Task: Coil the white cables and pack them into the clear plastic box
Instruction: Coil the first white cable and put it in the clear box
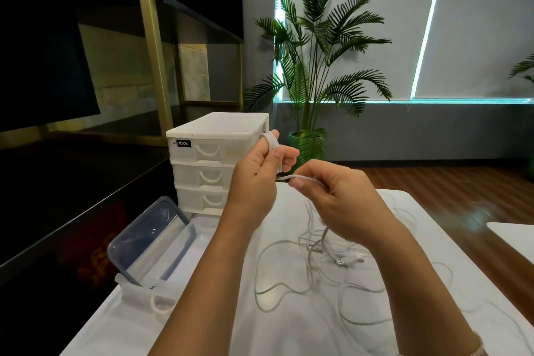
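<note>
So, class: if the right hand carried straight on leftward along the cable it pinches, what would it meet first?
Probably the left hand, which holds the cable coil just beyond the right hand; depth is uncertain.

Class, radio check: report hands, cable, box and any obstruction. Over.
Left hand holds coiled white cable; right hand pinches its free end. Clear plastic box open, lid propped on it. Loose cables tangled on table.
</note>
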Motion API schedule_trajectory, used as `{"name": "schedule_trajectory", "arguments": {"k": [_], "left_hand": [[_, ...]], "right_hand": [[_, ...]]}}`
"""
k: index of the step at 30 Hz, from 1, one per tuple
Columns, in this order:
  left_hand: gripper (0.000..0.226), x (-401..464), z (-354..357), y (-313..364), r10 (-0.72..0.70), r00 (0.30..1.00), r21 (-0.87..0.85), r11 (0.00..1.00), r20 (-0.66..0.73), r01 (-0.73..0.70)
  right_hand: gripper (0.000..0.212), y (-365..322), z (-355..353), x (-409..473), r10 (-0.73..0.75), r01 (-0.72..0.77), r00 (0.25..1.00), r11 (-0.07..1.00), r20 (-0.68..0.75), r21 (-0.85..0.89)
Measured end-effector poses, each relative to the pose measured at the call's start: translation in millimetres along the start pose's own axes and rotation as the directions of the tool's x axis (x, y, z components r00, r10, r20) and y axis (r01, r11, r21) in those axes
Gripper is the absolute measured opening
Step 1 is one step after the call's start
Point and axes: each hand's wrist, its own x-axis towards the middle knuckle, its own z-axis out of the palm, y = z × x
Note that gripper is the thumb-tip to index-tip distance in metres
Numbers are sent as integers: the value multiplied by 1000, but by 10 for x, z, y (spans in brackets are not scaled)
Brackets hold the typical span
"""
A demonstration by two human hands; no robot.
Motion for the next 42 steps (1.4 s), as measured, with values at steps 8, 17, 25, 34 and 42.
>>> {"name": "schedule_trajectory", "arguments": {"k": [8, 17, 25, 34, 42], "left_hand": [[36, -3, 58, -66, 16, 993, 162, 986, 117, -35], [37, -68, 73, -69, -13, 941, 197, 979, 338, -57], [32, -54, 71, -31, -13, 953, 214, 975, 304, -55], [21, -49, 78, -14, 10, 989, 246, 968, 148, -47], [29, -28, 71, -78, 42, 994, 356, 931, 104, -77]], "right_hand": [[15, 44, -27, 24, -27, 19, 994, 996, -107, -82], [14, 40, -112, -3, -91, 57, 977, 983, -193, -174], [20, 116, -197, 11, -52, -39, 958, 950, -281, -308], [39, 166, -234, 24, 179, -227, 917, 969, -356, -97], [19, 186, -205, 34, 169, -200, 917, 979, -361, -49]]}}
